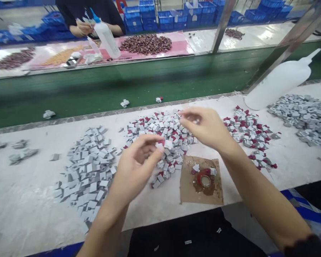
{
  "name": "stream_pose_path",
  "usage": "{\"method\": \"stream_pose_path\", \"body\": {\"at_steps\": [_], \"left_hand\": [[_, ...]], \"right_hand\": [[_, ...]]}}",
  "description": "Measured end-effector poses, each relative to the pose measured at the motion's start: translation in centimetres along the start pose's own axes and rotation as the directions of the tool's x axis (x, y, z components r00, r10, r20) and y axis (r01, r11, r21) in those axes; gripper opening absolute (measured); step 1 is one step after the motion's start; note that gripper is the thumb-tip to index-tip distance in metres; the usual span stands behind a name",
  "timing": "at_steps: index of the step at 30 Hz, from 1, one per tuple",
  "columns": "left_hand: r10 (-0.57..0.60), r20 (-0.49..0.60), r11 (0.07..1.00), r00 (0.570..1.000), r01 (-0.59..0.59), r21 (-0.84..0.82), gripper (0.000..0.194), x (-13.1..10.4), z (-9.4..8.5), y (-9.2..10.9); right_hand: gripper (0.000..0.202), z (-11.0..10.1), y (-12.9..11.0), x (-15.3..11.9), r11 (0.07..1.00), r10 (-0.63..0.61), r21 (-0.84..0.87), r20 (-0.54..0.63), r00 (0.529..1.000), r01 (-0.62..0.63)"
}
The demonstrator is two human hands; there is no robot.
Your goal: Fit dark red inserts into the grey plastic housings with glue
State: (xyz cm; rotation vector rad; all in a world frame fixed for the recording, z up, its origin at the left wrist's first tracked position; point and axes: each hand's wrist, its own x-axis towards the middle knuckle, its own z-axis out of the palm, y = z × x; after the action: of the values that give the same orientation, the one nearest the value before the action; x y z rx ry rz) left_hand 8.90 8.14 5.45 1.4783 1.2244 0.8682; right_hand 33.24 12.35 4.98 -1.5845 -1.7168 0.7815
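My left hand (139,164) pinches a small white and red plastic piece (168,144) between thumb and fingertips. To the right and a little higher is my right hand (205,126), its thumb and index finger pressed together. It is slightly blurred, and I cannot make out what it holds. Beneath both hands spreads a pile of white and red pieces (164,125). Left of it lies a heap of plain grey-white pieces (92,178). A brown cardboard square (187,194) near the front edge bears a wet brown patch with a ring (204,180) and a few pieces.
A white squeeze bottle (279,84) leans at the right, beside a grey heap (307,117) and more red-and-white pieces (248,128). A green conveyor belt (96,89) runs behind the table. Across it, a person (89,18) works near dark brown pieces (147,43) and another bottle (107,39).
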Motion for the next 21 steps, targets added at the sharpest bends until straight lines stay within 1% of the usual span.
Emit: {"method": "stream_pose_path", "body": {"at_steps": [1, 2, 3, 5, 6, 8, 9, 10, 12, 13, 15, 16, 18, 19, 21], "left_hand": [[0.006, -0.077, 0.999, 0.997, -0.003, 0.036, 0.02, 0.6, -0.6, 0.1], [0.012, -0.137, 0.998, 0.99, -0.004, 0.058, 0.02, 1.2, -1.1, 0.2], [0.018, -0.176, 0.998, 0.984, -0.006, 0.069, 0.021, 1.8, -1.4, 0.3], [0.037, -0.202, 0.996, 0.979, -0.02, 0.086, 0.022, 3.3, -1.5, 0.3], [0.051, -0.203, 0.995, 0.978, -0.031, 0.1, 0.022, 4.1, -1.5, 0.4], [0.07, -0.206, 0.988, 0.976, -0.039, 0.152, 0.022, 6.1, -1.5, 0.5], [0.072, -0.214, 0.982, 0.974, -0.032, 0.186, 0.021, 7.3, -1.5, 0.6], [0.072, -0.226, 0.976, 0.972, -0.022, 0.218, 0.019, 8.8, -1.5, 0.7], [0.064, -0.242, 0.964, 0.968, 0.003, 0.267, 0.014, 12.5, -1.4, 0.7], [0.055, -0.241, 0.959, 0.969, 0.016, 0.283, 0.013, 14.6, -1.2, 0.6], [0.007, -0.208, 0.949, 0.978, 0.059, 0.311, 0.011, 19.0, -0.2, 0.2], [-0.03, -0.181, 0.943, 0.983, 0.088, 0.321, 0.013, 21.2, 0.6, 0.0], [-0.11, -0.11, 0.931, 0.988, 0.141, 0.337, 0.028, 24.9, 2.7, -0.4], [-0.143, -0.075, 0.925, 0.987, 0.16, 0.345, 0.035, 26.4, 3.9, -0.5], [-0.184, -0.021, 0.912, 0.983, 0.178, 0.37, 0.043, 28.4, 6.1, -0.6]], "right_hand": [[0.038, 1.1, -0.2, 3.4, 0.987, -0.007, -0.16, -0.015, 1.0, 0.005], [0.045, 2.3, -0.4, 6.7, 0.98, -0.009, -0.2, -0.005, 1.0, 0.007], [0.045, 3.7, -0.6, 9.8, 0.977, -0.013, -0.214, 0.011, 1.0, 0.015], [0.038, 6.3, -0.9, 14.7, 0.973, -0.015, -0.227, 0.072, 0.997, 0.031], [0.034, 7.4, -1.1, 16.6, 0.973, -0.016, -0.227, 0.101, 0.995, 0.039], [0.037, 8.6, -1.3, 18.9, 0.974, -0.013, -0.222, 0.136, 0.991, 0.043], [0.04, 8.5, -1.3, 19.5, 0.976, -0.01, -0.215, 0.136, 0.991, 0.04], [0.038, 8.1, -1.2, 19.7, 0.978, -0.006, -0.206, 0.124, 0.992, 0.032], [0.022, 6.1, -0.7, 18.8, 0.984, 0.002, -0.179, 0.07, 0.998, 0.011], [0.014, 4.6, -0.2, 17.8, 0.987, 0.006, -0.161, 0.034, 0.999, 0.0], [0.009, 1.3, 1.2, 14.3, 0.992, 0.013, -0.125, -0.039, 0.999, -0.017], [0.008, -0.3, 1.9, 11.8, 0.994, 0.018, -0.108, -0.066, 0.998, -0.025], [0.01, -3.0, 3.5, 5.8, 0.996, 0.024, -0.079, -0.097, 0.995, -0.032], [0.018, -3.9, 4.1, 2.4, 0.998, 0.032, -0.051, -0.098, 0.995, -0.037], [0.037, -4.5, 5.4, -4.2, 0.995, 0.088, 0.067, -0.128, 0.988, -0.08]]}}
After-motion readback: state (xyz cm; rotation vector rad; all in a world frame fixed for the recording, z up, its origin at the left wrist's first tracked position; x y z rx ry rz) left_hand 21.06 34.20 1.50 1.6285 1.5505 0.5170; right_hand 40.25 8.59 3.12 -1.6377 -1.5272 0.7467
